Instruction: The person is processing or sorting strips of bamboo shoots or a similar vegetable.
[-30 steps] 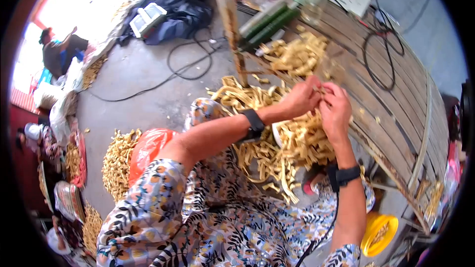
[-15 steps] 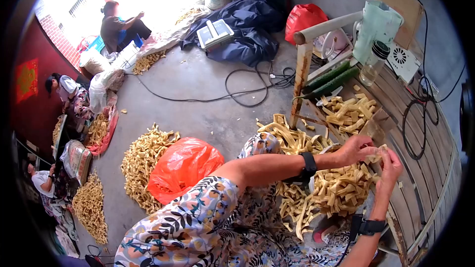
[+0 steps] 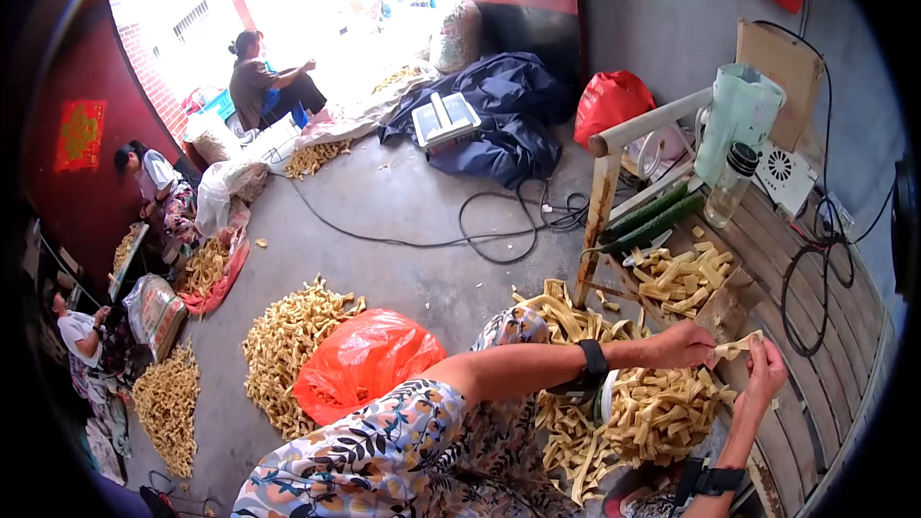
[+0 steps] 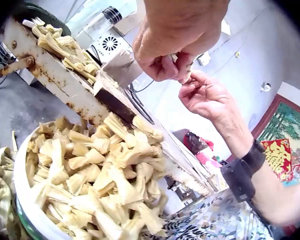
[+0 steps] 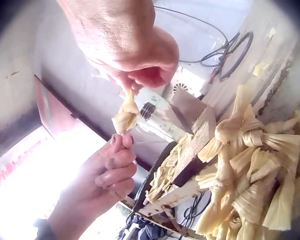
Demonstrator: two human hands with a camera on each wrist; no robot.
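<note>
Near the slatted bench (image 3: 806, 422), the left hand (image 3: 683, 343) and right hand (image 3: 766, 374) pinched opposite ends of a yellowish strip (image 3: 735, 348). Close by stood a white-rimmed bucket (image 4: 23, 185) heaped with similar knotted pieces (image 4: 90, 165).

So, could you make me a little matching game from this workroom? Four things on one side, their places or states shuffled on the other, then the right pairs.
Things:
1. single yellowish strip
2. clear jar
3. long green vegetables
4. grey-and-white case

Places or states:
A. lying side by side
B. resting on dark blue cloth
C. pinched by the left hand and the right hand
D. topped with a dark lid

Right pairs: 1-C, 2-D, 3-A, 4-B
</note>
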